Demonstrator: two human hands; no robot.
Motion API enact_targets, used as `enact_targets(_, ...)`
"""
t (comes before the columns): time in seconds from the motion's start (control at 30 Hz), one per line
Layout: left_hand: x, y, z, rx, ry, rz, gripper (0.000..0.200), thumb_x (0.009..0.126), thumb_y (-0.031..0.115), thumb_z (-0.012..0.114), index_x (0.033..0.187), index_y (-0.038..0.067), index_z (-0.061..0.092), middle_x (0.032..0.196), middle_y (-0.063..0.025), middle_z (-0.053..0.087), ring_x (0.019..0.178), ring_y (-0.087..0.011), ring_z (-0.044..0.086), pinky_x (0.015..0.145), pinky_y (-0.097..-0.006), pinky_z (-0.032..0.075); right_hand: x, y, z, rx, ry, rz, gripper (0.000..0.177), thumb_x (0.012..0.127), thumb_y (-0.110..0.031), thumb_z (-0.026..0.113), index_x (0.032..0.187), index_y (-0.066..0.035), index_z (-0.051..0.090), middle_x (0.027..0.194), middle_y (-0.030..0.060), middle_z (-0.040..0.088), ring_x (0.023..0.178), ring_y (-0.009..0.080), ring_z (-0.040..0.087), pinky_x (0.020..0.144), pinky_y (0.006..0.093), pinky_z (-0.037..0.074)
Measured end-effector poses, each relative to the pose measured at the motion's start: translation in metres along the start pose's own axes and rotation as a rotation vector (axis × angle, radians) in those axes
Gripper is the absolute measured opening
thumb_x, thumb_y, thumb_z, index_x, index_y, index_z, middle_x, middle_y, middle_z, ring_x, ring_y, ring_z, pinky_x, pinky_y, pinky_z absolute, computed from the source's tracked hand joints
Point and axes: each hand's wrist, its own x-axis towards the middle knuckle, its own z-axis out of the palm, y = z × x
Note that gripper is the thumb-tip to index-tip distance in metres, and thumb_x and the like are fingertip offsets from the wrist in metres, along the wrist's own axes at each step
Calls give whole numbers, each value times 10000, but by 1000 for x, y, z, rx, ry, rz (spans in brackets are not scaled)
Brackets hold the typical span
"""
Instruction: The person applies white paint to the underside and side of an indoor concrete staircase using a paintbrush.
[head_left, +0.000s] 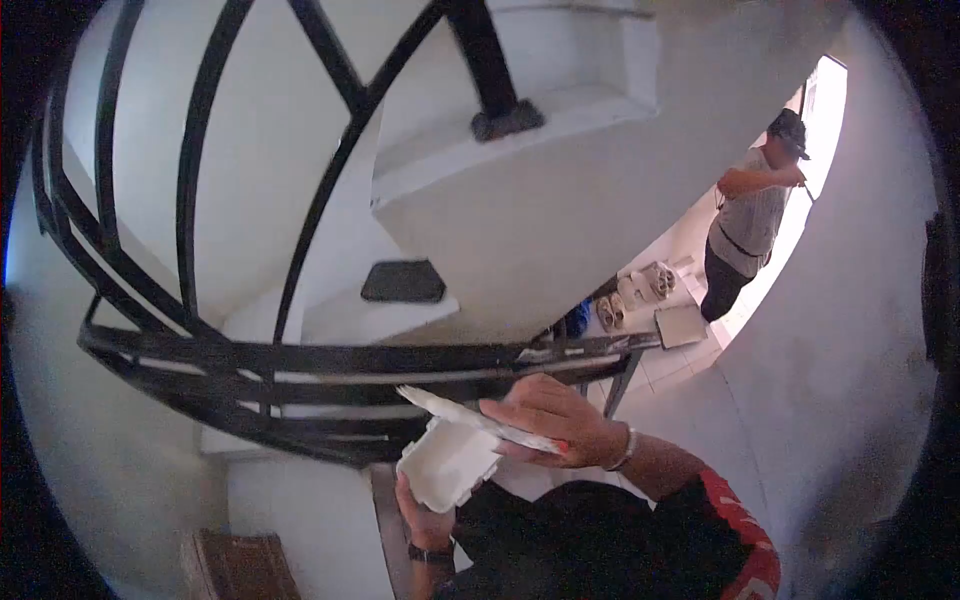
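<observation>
A white open box (pixel 452 462) with a notched rim is gripped at its lower left side by my left hand (pixel 424 515), which has a dark band at the wrist. Above the box, my right hand (pixel 560 418) pinches a thin, flat white piece (pixel 455 410), tilted down toward the right, with a small red spot near its right end. That piece partly covers the top of the box. The box looks white inside, and no contents can be made out. A bracelet circles my right wrist.
Black metal railings (pixel 320 360) stand close in front and left, beside white stairs (pixel 420 190). A person (pixel 750 210) in a cap stands by a bright doorway at the upper right. Shoes (pixel 612 310) lie on the floor. A brown wooden object (pixel 240 565) is at lower left.
</observation>
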Motion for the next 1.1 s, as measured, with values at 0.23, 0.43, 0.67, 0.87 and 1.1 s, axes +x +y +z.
enact_targets(0.23,-28,-17,6,147,-98,96,547,943,399,379,1345,27,369,1322,-143,467,1195,-283,481,999,-423,404,-60,-11,4,105,-455,-80,406,764,-166,725,1132,-64,586,917,81,600,834,250,577,795,386,458)
enact_targets(0.43,-31,-21,12,165,-67,-65,538,950,410,376,1349,50,359,1317,-120,471,1186,-241,491,983,-385,425,-61,-1,-2,-48,-579,-14,378,701,-160,717,1057,-86,613,935,81,588,868,288,560,804,420,451)
enact_targets(0.67,-28,-22,5,137,-141,-67,482,957,338,427,1327,35,365,1294,-128,469,1201,-219,466,1012,-358,375,-58,1,23,1,-591,-39,291,678,-118,703,962,-86,645,862,61,585,812,265,557,781,416,456)
enact_targets(0.87,-33,-19,4,137,-154,-63,491,953,345,442,1327,36,367,1299,-119,465,1202,-214,462,1009,-358,374,-51,3,29,-13,-681,-63,265,667,-124,701,923,-89,644,840,58,583,818,261,560,798,423,454)
enact_targets(1.1,-37,-14,10,124,-166,-66,485,951,333,446,1328,37,368,1294,-115,472,1202,-204,461,1008,-350,372,-48,8,26,-42,-658,-84,208,680,-153,684,877,-92,652,823,61,591,818,268,573,746,401,472)
